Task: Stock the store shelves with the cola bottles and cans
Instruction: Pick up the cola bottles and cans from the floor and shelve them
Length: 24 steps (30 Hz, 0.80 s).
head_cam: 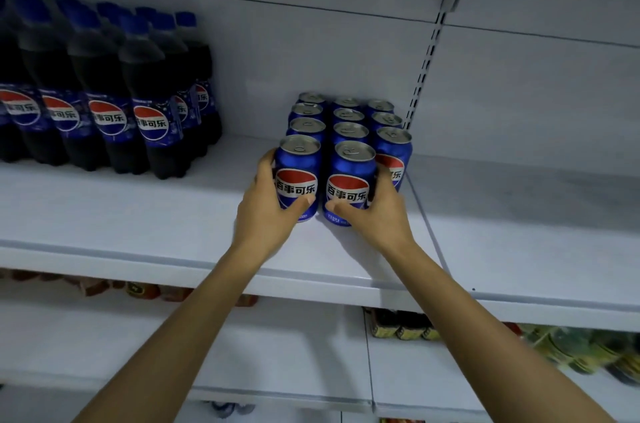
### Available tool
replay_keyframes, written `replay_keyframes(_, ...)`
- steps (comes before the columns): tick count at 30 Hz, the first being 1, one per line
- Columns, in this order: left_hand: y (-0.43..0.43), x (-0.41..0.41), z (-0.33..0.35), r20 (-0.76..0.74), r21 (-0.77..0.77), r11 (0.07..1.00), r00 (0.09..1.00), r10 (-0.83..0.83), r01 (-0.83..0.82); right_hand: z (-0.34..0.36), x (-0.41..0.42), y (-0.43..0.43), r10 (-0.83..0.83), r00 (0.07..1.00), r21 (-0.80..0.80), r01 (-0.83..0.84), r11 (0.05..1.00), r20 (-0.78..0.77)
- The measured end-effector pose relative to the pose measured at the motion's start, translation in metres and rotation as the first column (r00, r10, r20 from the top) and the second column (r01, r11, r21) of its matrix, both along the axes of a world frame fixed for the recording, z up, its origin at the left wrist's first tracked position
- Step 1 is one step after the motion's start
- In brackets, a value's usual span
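Both hands are wrapped round cans: the left hand (pixel 273 211) curls fingers and thumb about the front-left blue aluminium cola can (pixel 297 176), while the right hand (pixel 379 214) grips the front-middle blue aluminium cola can (pixel 349 185) just beside it. Both cans stand upright on the white metal shelf (pixel 138 214) at the centre of the frame, fronting a block of blue cans (pixel 347 117) three columns wide. Dark plastic cola bottles (pixel 104 93) with blue caps stand in rows at the upper left, well apart from the cans.
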State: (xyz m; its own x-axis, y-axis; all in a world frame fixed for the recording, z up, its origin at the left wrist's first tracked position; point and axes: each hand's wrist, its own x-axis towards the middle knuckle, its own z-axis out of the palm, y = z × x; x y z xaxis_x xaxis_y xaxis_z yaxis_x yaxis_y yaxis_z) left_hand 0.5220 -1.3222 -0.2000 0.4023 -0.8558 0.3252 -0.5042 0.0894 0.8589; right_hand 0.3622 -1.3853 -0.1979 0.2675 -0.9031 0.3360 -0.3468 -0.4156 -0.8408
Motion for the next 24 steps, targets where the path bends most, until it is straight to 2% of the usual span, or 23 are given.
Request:
replay_keyframes(3,0.018,-0.022,0.007,0.061,-0.002,0.991,0.990,0.131,-0.131,0.004,-0.015,0.019,0.034,0.998,-0.005,-0.034,0.999,0.050)
replay_keyframes(5,0.042,-0.050,0.011,0.028,-0.185,0.962,0.977,0.211,-0.202,0.004,-0.038,0.041,0.013,0.992,-0.009,-0.012,1.000,0.126)
replay_keyframes(7,0.070,-0.093,0.009,-0.070,-0.382,0.910,0.987,0.147,-0.162,0.000,-0.071,0.070,-0.018,0.976,0.023,0.014,1.000,0.219)
replay_keyframes(8,0.082,-0.117,0.004,-0.103,-0.429,0.895,0.991,0.090,-0.126,-0.003,-0.089,0.085,-0.036,0.963,0.035,0.027,0.999,0.268)
replay_keyframes(10,0.102,-0.165,-0.012,-0.123,-0.424,0.905,0.992,-0.022,-0.033,-0.012,-0.132,0.112,-0.074,0.938,0.041,0.064,0.997,0.339)
replay_keyframes(14,0.133,-0.250,-0.068,-0.129,-0.227,0.966,0.979,-0.157,0.125,-0.061,-0.232,0.163,-0.158,0.918,0.083,0.138,0.987,0.364)
replay_keyframes(18,0.155,-0.299,-0.158,-0.253,0.136,0.969,0.952,-0.169,0.208,-0.150,-0.325,0.205,-0.313,0.924,0.377,0.214,0.901,0.222)
replay_keyframes(21,0.167,-0.310,-0.248,-0.243,0.435,0.860,0.955,-0.173,0.267,-0.236,-0.376,0.232,-0.357,0.933,0.583,0.266,0.768,0.045)
replay_keyframes(24,0.171,-0.308,-0.350,-0.249,0.624,0.711,0.945,-0.210,0.323,-0.339,-0.399,0.252,-0.323,0.941,0.720,0.291,0.630,-0.098)
